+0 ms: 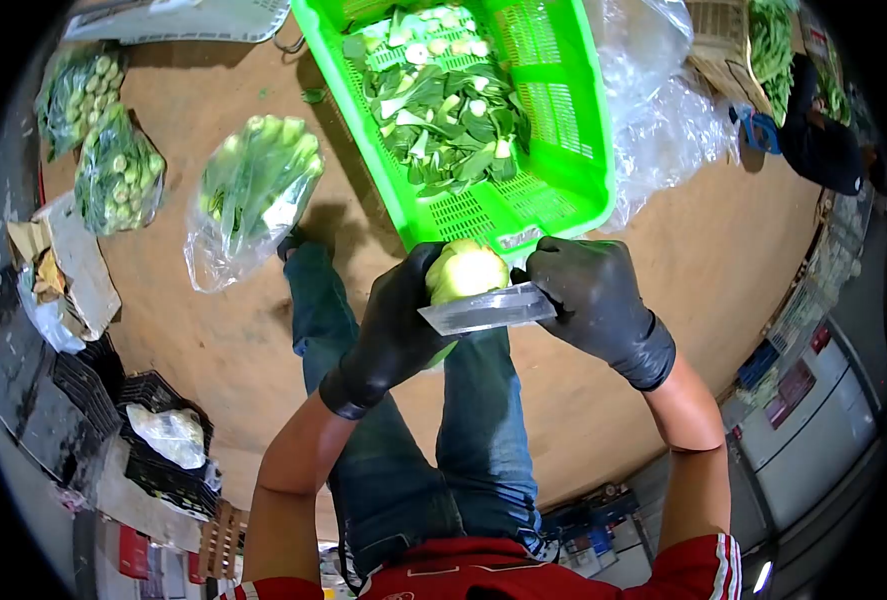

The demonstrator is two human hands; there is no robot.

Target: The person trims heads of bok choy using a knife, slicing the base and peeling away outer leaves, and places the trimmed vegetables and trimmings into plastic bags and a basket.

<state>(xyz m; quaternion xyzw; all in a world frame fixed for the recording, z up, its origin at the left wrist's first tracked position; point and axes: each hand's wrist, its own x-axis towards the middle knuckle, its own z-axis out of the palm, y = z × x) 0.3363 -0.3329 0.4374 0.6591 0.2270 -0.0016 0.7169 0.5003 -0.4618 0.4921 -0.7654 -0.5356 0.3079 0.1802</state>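
Observation:
My left hand [395,312], in a black glove, is closed around a pale green bok choy [466,268] with its rounded base facing up. A bit of green shows below that hand. Also gloved in black, my right hand [593,298] grips a knife; its handle is hidden in the fist. The wide knife blade [488,309] lies across the near side of the bok choy, and I cannot tell whether it is cutting in. Just beyond both hands is a bright green plastic crate [560,120], holding loose bok choy leaves and pale cut pieces [453,125].
A clear bag of bok choy [258,185] lies on the brown floor at left, with two more bagged bunches [118,170] farther left. Clear plastic sheeting [658,130] is right of the crate. Black crates [168,440] stand at lower left. Another person [823,145] is at far right.

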